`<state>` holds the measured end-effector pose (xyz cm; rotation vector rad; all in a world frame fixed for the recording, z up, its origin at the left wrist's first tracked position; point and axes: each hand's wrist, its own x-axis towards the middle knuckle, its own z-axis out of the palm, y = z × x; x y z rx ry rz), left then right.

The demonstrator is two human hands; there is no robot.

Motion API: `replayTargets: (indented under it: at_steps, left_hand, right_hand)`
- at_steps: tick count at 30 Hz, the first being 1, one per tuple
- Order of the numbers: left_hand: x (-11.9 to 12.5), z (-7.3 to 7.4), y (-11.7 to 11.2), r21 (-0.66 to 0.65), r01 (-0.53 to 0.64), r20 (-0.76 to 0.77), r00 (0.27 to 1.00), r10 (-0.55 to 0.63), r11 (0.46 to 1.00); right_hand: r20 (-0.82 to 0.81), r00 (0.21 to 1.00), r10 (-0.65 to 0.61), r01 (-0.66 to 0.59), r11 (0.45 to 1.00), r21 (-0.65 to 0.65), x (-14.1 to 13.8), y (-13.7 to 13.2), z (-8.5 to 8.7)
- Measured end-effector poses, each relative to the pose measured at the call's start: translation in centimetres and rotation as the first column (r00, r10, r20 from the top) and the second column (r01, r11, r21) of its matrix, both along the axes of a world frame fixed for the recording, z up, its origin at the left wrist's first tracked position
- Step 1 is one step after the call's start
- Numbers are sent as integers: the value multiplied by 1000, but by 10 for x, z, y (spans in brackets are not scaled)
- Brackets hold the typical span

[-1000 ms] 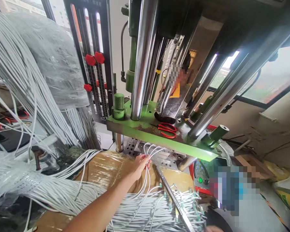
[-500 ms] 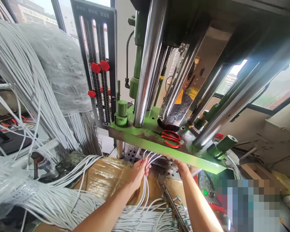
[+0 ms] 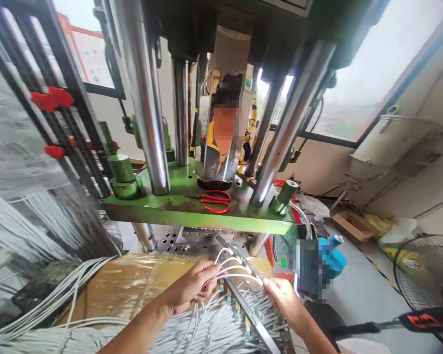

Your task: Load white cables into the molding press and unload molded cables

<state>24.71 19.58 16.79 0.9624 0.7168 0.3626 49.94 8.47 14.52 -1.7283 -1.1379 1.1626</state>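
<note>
My left hand (image 3: 192, 290) is closed around a small bunch of white cables (image 3: 232, 268) whose ends arc to the right, in front of the green press machine (image 3: 192, 206). My right hand (image 3: 280, 297) pinches the cable ends at a long metal fixture bar (image 3: 247, 314) that runs diagonally over a heap of more white cables (image 3: 192, 334). Both hands are just below the press's green plate, above a tape-covered cardboard surface (image 3: 133, 285).
Red scissors (image 3: 216, 201) lie on the green plate between chrome columns (image 3: 143, 98). Thick white cable bundles (image 3: 18, 231) hang at the left. A control panel with a green button (image 3: 280, 250) sits at the right, and a floor fan (image 3: 424, 280) stands farther right.
The view swung right and up. Both hands came back out from under the press plate toward me, and the right hand now pinches the cable ends at the fixture bar.
</note>
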Motion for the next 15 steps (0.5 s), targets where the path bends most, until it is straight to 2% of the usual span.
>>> replayTargets:
  at_steps: [3, 6, 10, 15]
  left_hand:
    - [11, 6, -10, 6, 139, -74, 988, -138, 990]
    - [17, 4, -19, 47, 221, -98, 972, -215, 974]
    - [21, -1, -31, 78, 264, -155, 956, -250, 961]
    - [24, -8, -40, 87, 275, -174, 950, -257, 957]
  right_hand:
    - [-38, 999, -31, 29, 998, -51, 10, -21, -4]
    - [-80, 995, -55, 49, 997, -66, 15, -31, -6]
    - [-157, 986, -53, 45, 998, -53, 20, -37, -8]
    - [-154, 987, -50, 42, 998, -52, 25, -43, -12]
